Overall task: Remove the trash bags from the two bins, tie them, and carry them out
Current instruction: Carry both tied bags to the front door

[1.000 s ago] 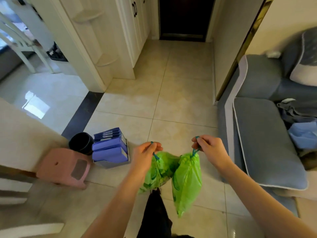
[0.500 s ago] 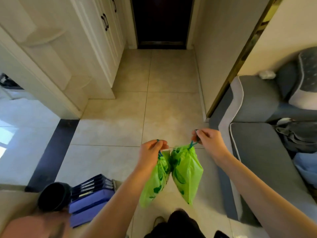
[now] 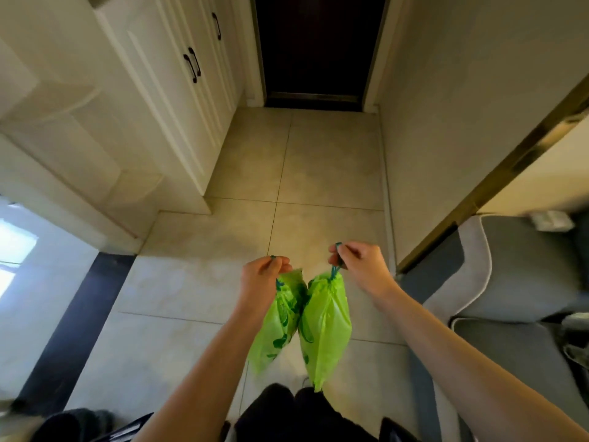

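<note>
Two bright green trash bags hang in front of me, side by side and touching. My left hand [image 3: 263,277] pinches the blue drawstring of the left green bag [image 3: 275,327], which has dark green print. My right hand [image 3: 358,266] pinches the drawstring of the right green bag [image 3: 325,327]. Both bags are cinched at the top and hang free above the tiled floor. A dark bin [image 3: 68,424] shows at the bottom left corner.
A tiled hallway [image 3: 306,161] leads to a dark door [image 3: 318,46] ahead. White cabinets [image 3: 178,90] line the left side, a plain wall [image 3: 446,122] the right. A grey sofa [image 3: 522,282] stands at right. A black floor strip [image 3: 76,327] runs at left.
The view has advanced toward the hallway and door. The bin, blue boxes and pink stool have slid down out of the frame. Both hands still hold the bags.
</note>
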Demonstrator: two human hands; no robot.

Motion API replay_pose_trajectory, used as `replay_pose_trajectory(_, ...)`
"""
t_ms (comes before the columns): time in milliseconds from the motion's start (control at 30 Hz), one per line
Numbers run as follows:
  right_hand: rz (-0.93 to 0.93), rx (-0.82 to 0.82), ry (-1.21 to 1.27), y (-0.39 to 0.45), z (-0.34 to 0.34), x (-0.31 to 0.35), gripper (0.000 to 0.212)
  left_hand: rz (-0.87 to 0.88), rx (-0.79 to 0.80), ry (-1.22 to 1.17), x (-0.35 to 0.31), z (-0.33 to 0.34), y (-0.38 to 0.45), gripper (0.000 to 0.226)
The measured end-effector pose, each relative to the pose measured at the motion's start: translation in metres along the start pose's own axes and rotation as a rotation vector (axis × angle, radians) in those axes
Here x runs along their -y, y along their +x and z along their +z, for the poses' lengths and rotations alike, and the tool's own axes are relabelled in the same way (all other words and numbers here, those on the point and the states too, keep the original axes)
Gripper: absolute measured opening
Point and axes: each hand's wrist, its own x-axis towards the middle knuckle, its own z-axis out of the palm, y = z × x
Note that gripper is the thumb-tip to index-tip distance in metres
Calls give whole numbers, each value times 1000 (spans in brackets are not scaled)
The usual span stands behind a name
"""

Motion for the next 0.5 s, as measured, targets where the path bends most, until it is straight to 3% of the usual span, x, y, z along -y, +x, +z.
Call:
replay_pose_trajectory(367, -95, -31, -85, 222, -2, 70, 28, 16, 48, -45, -85, 47, 203, 13)
replay_pose_trajectory(500, -113, -63, -57, 302, 5, 107, 21, 46, 91, -14, -124, 61, 287, 23)
